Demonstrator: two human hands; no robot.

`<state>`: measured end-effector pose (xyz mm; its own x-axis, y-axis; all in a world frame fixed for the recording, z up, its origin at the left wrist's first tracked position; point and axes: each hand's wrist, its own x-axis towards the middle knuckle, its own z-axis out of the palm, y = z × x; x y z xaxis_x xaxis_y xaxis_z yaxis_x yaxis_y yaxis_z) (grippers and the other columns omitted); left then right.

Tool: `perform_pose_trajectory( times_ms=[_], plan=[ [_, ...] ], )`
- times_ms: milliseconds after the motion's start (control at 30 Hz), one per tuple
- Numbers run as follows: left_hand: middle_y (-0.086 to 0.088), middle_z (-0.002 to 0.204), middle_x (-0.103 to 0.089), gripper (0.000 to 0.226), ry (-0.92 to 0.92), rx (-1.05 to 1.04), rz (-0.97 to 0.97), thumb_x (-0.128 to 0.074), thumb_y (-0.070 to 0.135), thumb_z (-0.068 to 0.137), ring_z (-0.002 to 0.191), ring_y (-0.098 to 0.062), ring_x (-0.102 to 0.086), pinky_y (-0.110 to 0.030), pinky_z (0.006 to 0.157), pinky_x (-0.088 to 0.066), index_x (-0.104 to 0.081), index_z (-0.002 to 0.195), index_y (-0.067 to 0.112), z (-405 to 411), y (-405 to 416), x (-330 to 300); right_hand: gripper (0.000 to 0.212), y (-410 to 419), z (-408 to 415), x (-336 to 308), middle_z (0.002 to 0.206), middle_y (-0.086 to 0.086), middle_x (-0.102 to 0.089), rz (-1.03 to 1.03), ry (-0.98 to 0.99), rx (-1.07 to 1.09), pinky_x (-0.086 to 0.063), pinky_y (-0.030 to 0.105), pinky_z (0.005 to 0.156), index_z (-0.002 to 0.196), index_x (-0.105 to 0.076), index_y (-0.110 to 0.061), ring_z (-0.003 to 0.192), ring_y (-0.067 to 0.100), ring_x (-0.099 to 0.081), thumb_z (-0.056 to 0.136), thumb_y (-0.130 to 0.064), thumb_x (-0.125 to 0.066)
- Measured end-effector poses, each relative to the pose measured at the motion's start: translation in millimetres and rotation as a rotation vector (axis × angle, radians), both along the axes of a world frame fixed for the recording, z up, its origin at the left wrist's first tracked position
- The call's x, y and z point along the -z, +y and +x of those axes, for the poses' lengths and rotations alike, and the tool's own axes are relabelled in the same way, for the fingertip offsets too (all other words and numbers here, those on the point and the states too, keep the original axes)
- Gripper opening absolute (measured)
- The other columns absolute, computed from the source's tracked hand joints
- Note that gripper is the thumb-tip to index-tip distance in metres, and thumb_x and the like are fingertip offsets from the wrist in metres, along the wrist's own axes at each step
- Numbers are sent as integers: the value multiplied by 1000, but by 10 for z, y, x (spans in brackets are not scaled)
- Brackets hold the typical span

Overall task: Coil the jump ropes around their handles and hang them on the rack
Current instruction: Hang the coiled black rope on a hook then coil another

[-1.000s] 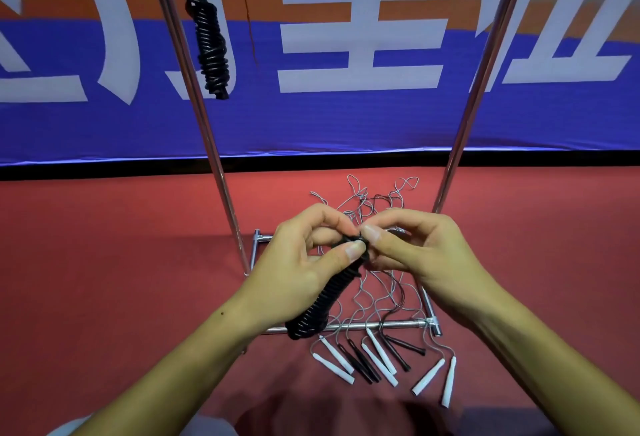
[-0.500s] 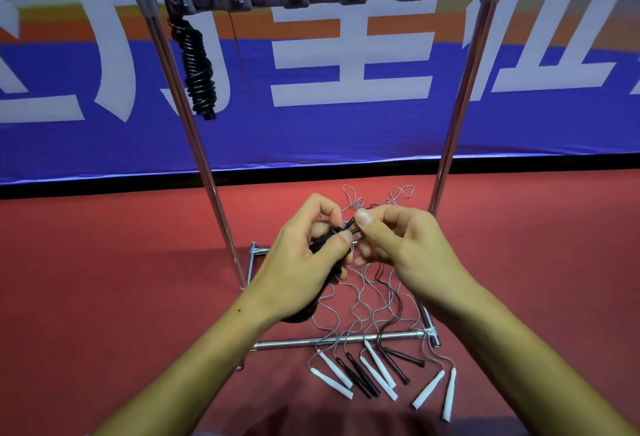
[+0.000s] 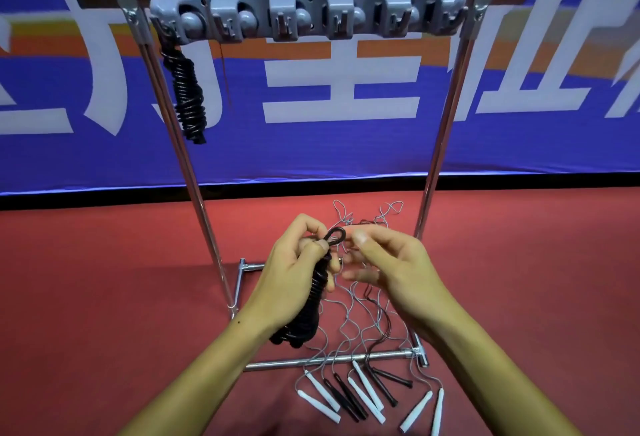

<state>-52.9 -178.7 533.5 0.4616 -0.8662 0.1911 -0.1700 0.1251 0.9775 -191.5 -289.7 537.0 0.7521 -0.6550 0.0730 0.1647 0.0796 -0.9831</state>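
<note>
Head view: coiled black jump rope [image 3: 313, 297] held in front of the rack [image 3: 446, 117].
Left hand [image 3: 294, 276] grips the coil, thumb pinning a small loop at its top; right hand [image 3: 391, 273] just beside the loop, fingers loosely curled, holding nothing. Second coiled rope [image 3: 188, 96] hangs from the rack's grey hook bar [image 3: 311, 16], far left. Uncoiled ropes and handles [image 3: 363, 394] lie on the red floor [image 3: 104, 280] at the rack base.

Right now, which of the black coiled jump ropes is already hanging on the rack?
The coiled rope at the rack's far left end hangs from the grey holder bar. The other coiled rope is in the left hand, low before the rack.
</note>
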Motion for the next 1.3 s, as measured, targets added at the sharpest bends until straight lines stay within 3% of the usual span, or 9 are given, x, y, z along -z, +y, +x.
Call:
perform_pose_trajectory(
  times_ms=[233, 367, 433, 600, 733, 833, 1033, 1200, 1300],
  plan=[
    [-12, 72, -64, 11, -17, -21, 39, -48, 13, 110, 58, -24, -63, -38, 60, -50, -51, 101, 17, 53, 53, -87, 14, 134, 132, -87, 102, 12, -79, -3, -61, 112, -63, 41, 76, 105, -77, -6, 92, 22, -73, 92, -3, -73],
    [11, 78, -61, 9, -139, -57, -3, -56, 3, 106, 69, -5, -57, -19, 68, -47, -54, 99, 9, 131, 154, -292, 11, 205, 251, -277, 101, 11, -79, -60, -82, 133, -63, 38, 75, 101, -78, -7, 94, 21, -74, 92, -2, -73],
    [13, 78, -59, 9, -170, -54, -11, -59, 2, 104, 70, -4, -55, -17, 69, -46, -55, 98, 8, 195, 216, -431, 11, 246, 308, -390, 100, 10, -79, -107, -89, 134, -63, 36, 75, 102, -78, -7, 94, 21, -75, 93, -3, -73],
    [5, 85, -66, 11, -217, -110, -99, -63, 31, 96, 83, -16, -61, -58, 84, -56, -64, 94, 21, 394, 335, -773, 10, 325, 502, -723, 94, 4, -79, -199, -106, 130, -60, 31, 67, 103, -77, -6, 79, 13, -71, 95, -3, -72],
    [9, 82, -68, 10, -278, -190, -142, -64, 27, 98, 80, -11, -63, -57, 85, -57, -69, 92, 21, 565, 387, -1006, 16, 338, 695, -975, 96, 13, -78, -215, -127, 157, -62, 32, 67, 109, -74, -9, 82, 20, -74, 93, -6, -76],
    [6, 87, -73, 11, -332, -221, -140, -66, 31, 99, 88, -22, -70, -61, 89, -58, -72, 93, 24, 739, 394, -1198, 17, 293, 888, -1154, 93, 13, -78, -238, -133, 205, -63, 33, 68, 103, -74, -8, 82, 17, -75, 89, -10, -81],
    [-17, 92, -75, 13, -262, -337, -160, -68, 16, 102, 89, -34, -73, -62, 85, -60, -76, 92, 12, 1114, 241, -1665, 16, 156, 1419, -1532, 90, 2, -80, -300, -164, 258, -54, 20, 68, 98, -79, -9, 78, 4, -71, 87, -20, -84],
    [-28, 94, -74, 19, -114, -453, -200, -69, 12, 101, 80, -27, -71, -59, 79, -63, -74, 94, -5, 1406, -49, -2016, 9, 19, 1976, -1836, 86, 3, -79, -151, -214, 283, -64, 43, 85, 92, -79, -12, 82, 17, -74, 87, -17, -84],
    [-18, 88, -76, 18, -48, -493, -169, -73, 14, 97, 81, -31, -76, -56, 77, -65, -75, 86, 1, 1592, -242, -2128, 8, -97, 2246, -1914, 87, 4, -80, -71, -203, 341, -63, 51, 87, 88, -79, -14, 85, 22, -77, 84, -17, -86]
  ],
)
